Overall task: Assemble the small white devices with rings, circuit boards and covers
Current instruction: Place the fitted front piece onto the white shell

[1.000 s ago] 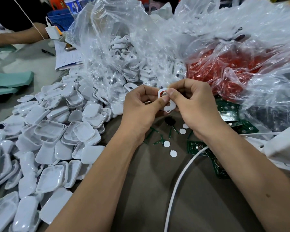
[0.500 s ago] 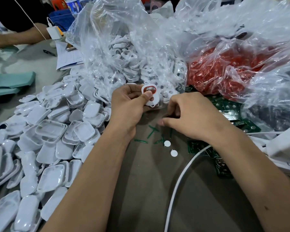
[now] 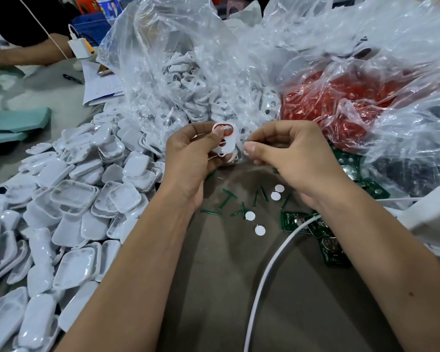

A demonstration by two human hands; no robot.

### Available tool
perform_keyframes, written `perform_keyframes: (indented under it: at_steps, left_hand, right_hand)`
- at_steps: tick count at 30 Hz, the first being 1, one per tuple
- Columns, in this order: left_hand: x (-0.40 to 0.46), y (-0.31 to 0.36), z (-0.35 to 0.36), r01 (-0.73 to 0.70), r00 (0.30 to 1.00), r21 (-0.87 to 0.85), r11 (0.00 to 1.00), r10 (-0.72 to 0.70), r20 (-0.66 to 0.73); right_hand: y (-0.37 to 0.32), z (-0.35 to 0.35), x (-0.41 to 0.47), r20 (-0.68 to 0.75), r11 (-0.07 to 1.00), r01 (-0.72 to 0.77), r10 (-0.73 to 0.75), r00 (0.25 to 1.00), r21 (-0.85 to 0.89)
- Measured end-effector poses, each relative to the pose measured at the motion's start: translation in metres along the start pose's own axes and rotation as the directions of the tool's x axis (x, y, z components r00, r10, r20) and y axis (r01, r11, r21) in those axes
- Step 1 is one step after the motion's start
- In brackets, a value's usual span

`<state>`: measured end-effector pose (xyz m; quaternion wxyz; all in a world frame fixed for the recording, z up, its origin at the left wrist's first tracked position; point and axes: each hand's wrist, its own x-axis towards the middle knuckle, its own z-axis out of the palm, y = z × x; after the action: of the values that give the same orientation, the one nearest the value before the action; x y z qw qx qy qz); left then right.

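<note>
Clearly the left hand (image 3: 191, 158) is pinching a small white device shell (image 3: 225, 142), thumb across its face, holding it above the surface (image 3: 214, 275) in front of the clear bag of shells (image 3: 188, 80). The right hand (image 3: 287, 156) is curling just beside it, fingertips together (on what, I cannot tell). The shell is looking light, stiff and slick, so gripping its edges should be safest.
</note>
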<state>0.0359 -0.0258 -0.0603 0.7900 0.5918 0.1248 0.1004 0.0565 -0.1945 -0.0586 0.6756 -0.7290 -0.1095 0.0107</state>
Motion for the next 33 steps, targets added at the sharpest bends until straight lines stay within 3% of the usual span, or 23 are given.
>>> perform_keyframes:
  at_steps: [5, 11, 17, 26, 33]
  left_hand:
    - [-0.0019, 0.0016, -0.0001, 0.003, 1.000, -0.017, 1.000, -0.002, 0.015]
    - [-0.0039, 0.0041, -0.0002, -0.012, 0.999, -0.044, 0.999, 0.014, 0.042]
    - [-0.0013, 0.0053, -0.0002, -0.026, 0.998, -0.050, 0.998, 0.029, 0.048]
    - [0.0002, 0.0077, -0.0023, 0.007, 0.997, -0.085, 0.996, 0.000, 0.082]
    - [-0.0033, 0.0077, -0.0026, 0.002, 0.987, -0.082, 0.997, 0.011, 0.159]
  right_hand:
    - [0.0009, 0.0001, 0.0014, 0.014, 0.992, 0.011, -0.013, 1.000, 0.129]
    - [-0.0007, 0.0024, 0.0005, -0.070, 0.990, 0.099, -0.093, 0.993, 0.100]
    - [0.0008, 0.0095, -0.0020, -0.024, 0.983, 0.175, -0.174, 0.984, 0.059]
    - [0.0021, 0.0074, -0.0025, -0.099, 0.989, 0.127, -0.119, 0.988, 0.073]
    - [0.0007, 0.0064, 0.0000, -0.131, 0.941, -0.029, 0.077, 0.988, 0.337]
